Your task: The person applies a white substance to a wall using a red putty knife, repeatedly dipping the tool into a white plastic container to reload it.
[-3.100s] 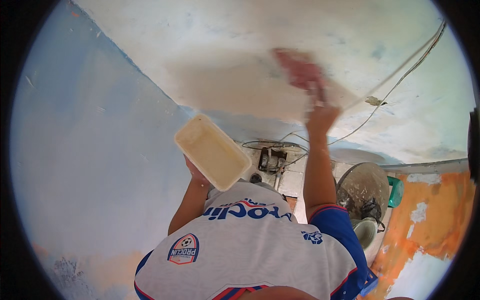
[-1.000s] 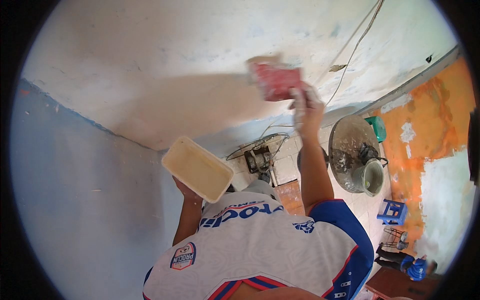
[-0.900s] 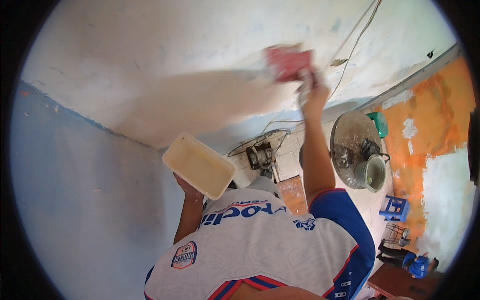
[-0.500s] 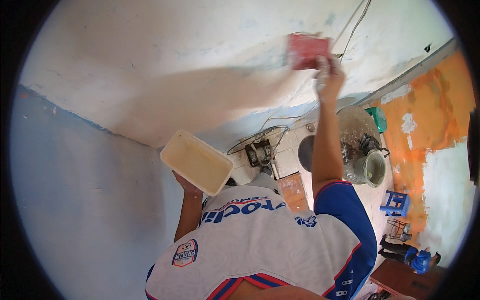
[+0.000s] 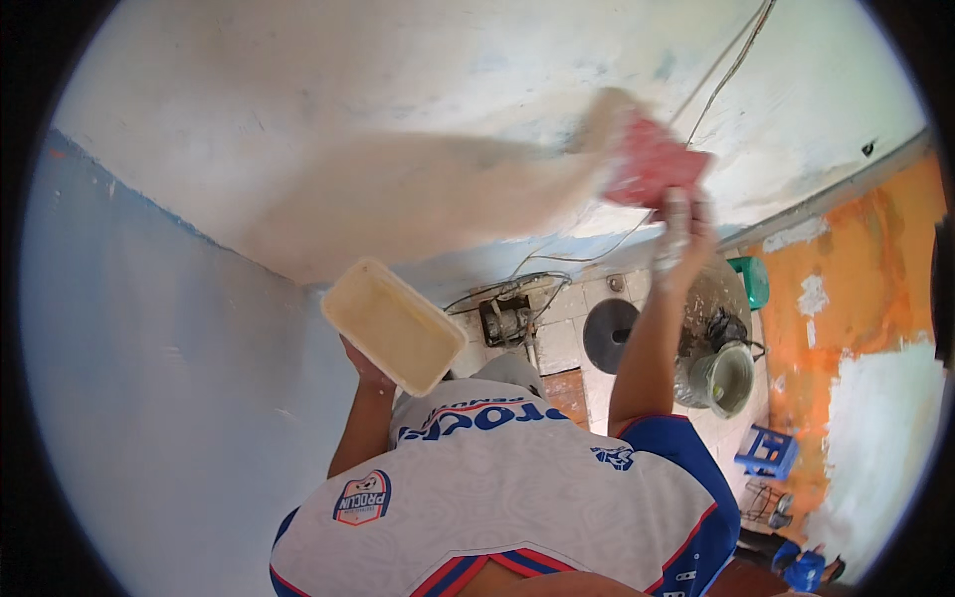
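My left hand (image 5: 366, 360) is closed on a shallow cream plastic tub (image 5: 393, 323) with pale residue inside, held low by the blue-grey side wall; most fingers are hidden beneath it. Raised at the right, my right hand (image 5: 684, 224) grips a flat red scraper (image 5: 647, 164) smeared with white, slightly blurred. The scraper is at the pale patchy wall (image 5: 418, 90), casting a shadow there; whether its edge touches is unclear.
Below are a pump with hoses (image 5: 507, 320), a dark disc (image 5: 605, 338), a grey bucket (image 5: 734, 383), a green container (image 5: 751, 281) and a blue stool (image 5: 766, 453). A cable (image 5: 736, 65) runs along the wall. Another person (image 5: 804, 565) is at lower right beside the orange wall.
My right hand and scraper have moved rightward over the last second and sit lower in view than half a second ago. The view has shifted; the tub remains in my left hand.
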Tool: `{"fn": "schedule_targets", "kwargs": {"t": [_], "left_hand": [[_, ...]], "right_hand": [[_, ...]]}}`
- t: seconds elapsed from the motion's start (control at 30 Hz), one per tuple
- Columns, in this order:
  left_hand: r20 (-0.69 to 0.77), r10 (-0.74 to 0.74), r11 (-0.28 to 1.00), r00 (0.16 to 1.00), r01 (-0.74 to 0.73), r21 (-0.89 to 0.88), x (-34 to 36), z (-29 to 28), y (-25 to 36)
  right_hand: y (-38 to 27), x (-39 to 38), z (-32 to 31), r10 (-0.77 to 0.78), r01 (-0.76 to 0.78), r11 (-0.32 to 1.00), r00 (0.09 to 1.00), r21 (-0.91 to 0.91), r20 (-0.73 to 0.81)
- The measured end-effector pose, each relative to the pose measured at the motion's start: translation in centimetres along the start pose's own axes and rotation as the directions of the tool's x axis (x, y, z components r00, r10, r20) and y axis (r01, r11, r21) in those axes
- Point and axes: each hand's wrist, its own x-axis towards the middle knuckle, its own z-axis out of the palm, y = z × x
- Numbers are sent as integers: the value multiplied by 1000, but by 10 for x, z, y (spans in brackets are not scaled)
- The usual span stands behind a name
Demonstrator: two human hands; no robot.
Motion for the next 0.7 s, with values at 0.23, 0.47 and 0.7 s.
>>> {"fn": "schedule_targets", "kwargs": {"t": [0.23, 0.47, 0.7], "left_hand": [[-37, 62, 998, 997, -62, -5, -7, 32, -51], [-18, 101, 994, 995, -102, -40, 6, 77, -112], [-4, 149, 986, 989, -149, -72, 8, 109, -147]], "right_hand": [[10, 27, 10, 115, -115, 993, 992, -8, 48], [31, -5, -73, 171, -208, 894, 977, 396, 128], [33, -21, -101, 142, -361, 776, 899, 518, 414]]}}
